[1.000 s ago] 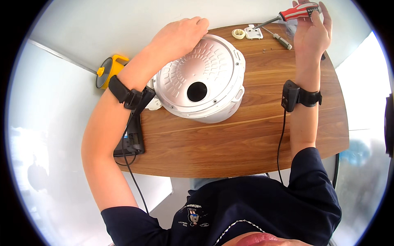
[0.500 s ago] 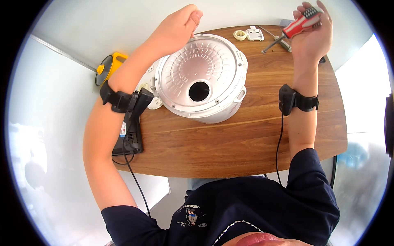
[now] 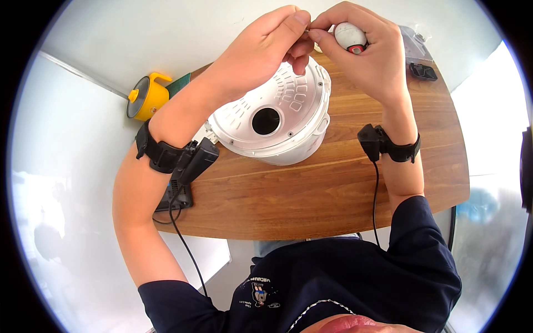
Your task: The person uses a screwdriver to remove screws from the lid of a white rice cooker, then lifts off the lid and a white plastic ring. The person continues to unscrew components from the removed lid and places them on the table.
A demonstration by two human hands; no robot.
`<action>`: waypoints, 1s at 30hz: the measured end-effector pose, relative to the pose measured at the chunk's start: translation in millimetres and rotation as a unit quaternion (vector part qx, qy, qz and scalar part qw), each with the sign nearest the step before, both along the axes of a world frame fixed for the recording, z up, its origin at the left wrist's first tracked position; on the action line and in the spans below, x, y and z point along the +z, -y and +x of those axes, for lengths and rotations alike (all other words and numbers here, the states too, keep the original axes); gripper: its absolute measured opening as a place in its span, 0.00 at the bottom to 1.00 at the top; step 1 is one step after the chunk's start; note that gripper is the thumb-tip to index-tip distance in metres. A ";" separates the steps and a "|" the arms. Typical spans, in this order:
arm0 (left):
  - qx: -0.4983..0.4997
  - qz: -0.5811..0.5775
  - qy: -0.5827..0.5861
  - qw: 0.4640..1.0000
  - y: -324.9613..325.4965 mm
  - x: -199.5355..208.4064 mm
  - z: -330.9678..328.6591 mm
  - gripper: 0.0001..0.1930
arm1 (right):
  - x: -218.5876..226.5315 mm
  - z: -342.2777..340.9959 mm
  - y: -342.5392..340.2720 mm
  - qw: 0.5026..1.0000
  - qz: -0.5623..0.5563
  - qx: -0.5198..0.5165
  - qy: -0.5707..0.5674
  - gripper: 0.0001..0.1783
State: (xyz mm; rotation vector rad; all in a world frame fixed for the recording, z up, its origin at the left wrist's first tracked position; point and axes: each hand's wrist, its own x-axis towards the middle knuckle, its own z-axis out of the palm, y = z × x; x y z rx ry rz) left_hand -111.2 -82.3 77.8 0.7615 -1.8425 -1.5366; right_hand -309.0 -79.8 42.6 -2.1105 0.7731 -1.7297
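A round white appliance body (image 3: 302,141), like a rice cooker shell, stands on the wooden table with its slotted metal-looking face upward. That face has a dark round hole (image 3: 266,121) and screws along its rim. My left hand (image 3: 266,55) is above the far part of it, thumb and fingers pinched. My right hand (image 3: 375,58) is closed around a screwdriver (image 3: 350,36); the rounded white end of its handle and a bit of red show. The fingertips of both hands meet at a tiny thing too small to name. The screwdriver's shaft is hidden.
On the left is a yellow pot (image 3: 150,99) with a dark lid. A black device (image 3: 180,197) lies below my left forearm on the wooden table (image 3: 288,205). A clear tray (image 3: 413,44) and a small black part (image 3: 423,71) are at the far right. Cables hang from both wrist straps.
My right hand has come left with the screwdriver, which is turned so its handle end shows. My left hand has moved right, and the fingertips meet. The appliance body has shifted slightly.
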 end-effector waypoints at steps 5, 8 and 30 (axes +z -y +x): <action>0.043 -0.076 0.047 0.995 1.7 -1.3 -3.2 0.19 | -0.1 4.9 1.0 0.998 -0.060 -0.018 0.000 0.04; 0.064 -0.074 0.040 0.994 6.3 -6.8 -5.0 0.18 | 4.0 11.9 -3.3 0.993 -0.082 -0.076 -0.022 0.04; 0.137 -0.209 0.251 0.935 -22.0 -29.6 81.6 0.10 | -140.5 -85.6 113.1 0.818 0.260 -0.245 -0.451 0.16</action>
